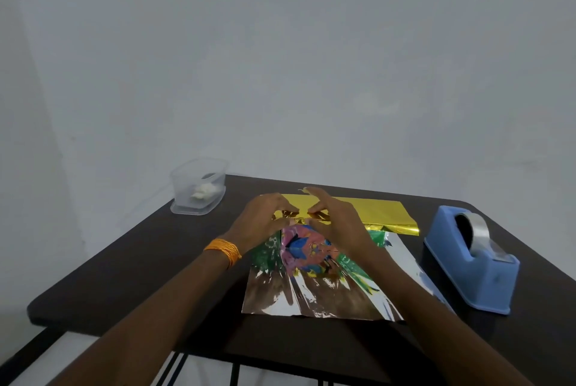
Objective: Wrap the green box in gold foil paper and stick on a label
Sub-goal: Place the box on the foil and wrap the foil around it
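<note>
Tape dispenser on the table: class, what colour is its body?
The tape dispenser is light blue, best in the head view.

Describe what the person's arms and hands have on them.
Both forearms are bare, with no sleeves in view. The left hand has an orange thread band wound several times round its wrist. The right hand shows no band, and neither hand wears a glove.

Nothing legible anywhere in your view. The green box (307,250) carries a busy printed picture in pink, blue and yellow, too blurred to show any letters. The gold foil paper (374,211) only mirrors warped colours. The blue tape dispenser (461,264) shows no brand mark you can read.
</note>
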Motion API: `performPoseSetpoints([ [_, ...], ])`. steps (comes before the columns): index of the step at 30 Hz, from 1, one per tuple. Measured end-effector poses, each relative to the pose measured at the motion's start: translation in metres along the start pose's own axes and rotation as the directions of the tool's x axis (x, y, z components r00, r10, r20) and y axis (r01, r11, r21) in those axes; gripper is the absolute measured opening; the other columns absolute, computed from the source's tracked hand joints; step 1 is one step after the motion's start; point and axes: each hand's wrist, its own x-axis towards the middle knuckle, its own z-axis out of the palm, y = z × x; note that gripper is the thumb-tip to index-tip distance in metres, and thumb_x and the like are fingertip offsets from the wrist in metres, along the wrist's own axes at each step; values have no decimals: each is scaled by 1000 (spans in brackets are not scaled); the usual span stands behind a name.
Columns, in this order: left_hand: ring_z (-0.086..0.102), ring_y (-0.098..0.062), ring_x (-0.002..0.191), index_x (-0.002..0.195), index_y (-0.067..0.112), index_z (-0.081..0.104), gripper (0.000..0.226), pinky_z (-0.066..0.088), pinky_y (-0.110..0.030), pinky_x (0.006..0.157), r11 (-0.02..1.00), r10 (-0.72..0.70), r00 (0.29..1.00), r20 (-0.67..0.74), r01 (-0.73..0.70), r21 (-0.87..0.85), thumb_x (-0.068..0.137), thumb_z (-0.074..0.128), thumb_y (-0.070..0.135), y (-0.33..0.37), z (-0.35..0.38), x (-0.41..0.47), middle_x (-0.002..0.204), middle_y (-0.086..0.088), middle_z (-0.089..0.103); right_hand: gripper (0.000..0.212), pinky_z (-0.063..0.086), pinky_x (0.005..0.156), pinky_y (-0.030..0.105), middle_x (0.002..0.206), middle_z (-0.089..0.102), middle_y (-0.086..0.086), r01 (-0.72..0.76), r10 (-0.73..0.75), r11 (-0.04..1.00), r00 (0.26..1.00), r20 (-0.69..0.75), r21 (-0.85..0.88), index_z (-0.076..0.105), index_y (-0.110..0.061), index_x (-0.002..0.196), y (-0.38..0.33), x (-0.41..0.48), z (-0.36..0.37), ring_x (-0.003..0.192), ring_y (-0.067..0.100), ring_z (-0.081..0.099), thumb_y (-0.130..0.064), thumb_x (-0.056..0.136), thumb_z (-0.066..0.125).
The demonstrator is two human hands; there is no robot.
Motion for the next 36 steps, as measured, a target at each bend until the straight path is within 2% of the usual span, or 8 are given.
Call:
performPoseSetpoints([
  [12,67,-8,95,107,15,77,24,53,-15,82,973,-155,982,-105,133,-191,83,77,11,-2,4,-11,109,0,73,65,55,91,31,113,74,-1,-30,30,1000,1000,-7,-3,47,-27,145,-1,1,-1,101,16,69,-23,87,77],
  [16,66,-12,98,107,13,77,25,53,-22,85,962,-195,976,-100,170,-214,82,77,8,0,5,-10,109,-2,73,62,55,91,33,116,73,-1,-52,52,998,999,3,24,48,-29,144,-6,0,-1,104,17,68,-27,89,75],
  [22,65,-8,92,103,12,77,23,48,-7,76,949,-215,970,-112,180,-260,80,79,9,0,6,-11,104,1,73,15,50,83,29,113,62,-5,10,15,996,966,-257,93,70,-21,108,-11,-12,0,100,8,58,-27,94,68],
  [24,65,-7,91,103,13,77,23,48,-8,76,943,-225,968,-109,188,-273,80,79,9,1,7,-11,103,1,73,9,55,77,36,100,70,-3,-6,17,998,983,-185,61,73,-18,99,-14,-15,4,87,12,63,-22,94,66],
  [27,67,-7,91,102,14,78,22,54,-17,81,941,-228,968,-104,191,-280,80,80,11,2,6,-11,102,1,73,12,56,71,40,87,75,0,-16,15,1000,999,-44,-2,76,-15,95,-17,-16,13,75,15,66,-12,92,64],
  [31,67,-5,88,100,15,79,21,55,-19,82,936,-230,968,-99,193,-295,79,81,11,1,4,-12,99,3,74,16,56,69,37,87,76,3,-17,20,997,999,41,-81,76,-16,98,-22,-7,19,73,17,67,-12,94,61],
  [33,67,-4,87,99,15,79,22,54,-18,81,936,-226,970,-95,189,-297,78,81,11,2,3,-11,98,4,74,26,56,68,37,85,76,3,-22,32,995,995,91,-101,71,-22,116,-25,-5,20,72,19,68,-14,93,62],
  [36,67,-7,91,102,14,78,24,54,-19,81,936,-239,967,-86,206,-284,78,81,12,2,4,-11,101,1,74,70,59,66,38,83,75,3,-1,20,993,987,159,-117,33,-34,152,-33,-4,20,69,20,68,-22,93,68],
])
